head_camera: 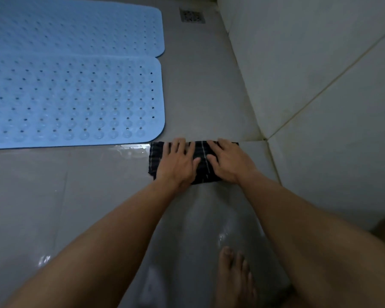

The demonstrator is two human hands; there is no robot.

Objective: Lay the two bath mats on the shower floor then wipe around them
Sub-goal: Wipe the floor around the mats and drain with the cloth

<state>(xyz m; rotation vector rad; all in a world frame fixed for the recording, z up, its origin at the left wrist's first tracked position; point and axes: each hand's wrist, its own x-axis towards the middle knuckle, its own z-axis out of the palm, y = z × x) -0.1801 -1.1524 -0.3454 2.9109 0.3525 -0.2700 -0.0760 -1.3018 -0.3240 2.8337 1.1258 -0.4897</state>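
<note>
Two light blue perforated bath mats lie flat side by side on the grey floor: the far mat (pixel 76 27) at the top left, the near mat (pixel 71 101) just below it. A dark checked cloth (pixel 201 158), folded into a strip, lies on the floor right of the near mat's front corner. My left hand (pixel 178 165) presses flat on the cloth's left half, fingers spread. Beside it, my right hand (pixel 229 161) presses flat on the right half. Both hands hide most of the cloth.
A square metal floor drain (pixel 192 16) sits at the top, right of the far mat. A cream tiled wall (pixel 320 74) rises along the right side. The floor is wet, with water pooled (pixel 131 150) by the near mat's edge. My bare foot (pixel 233 278) stands below.
</note>
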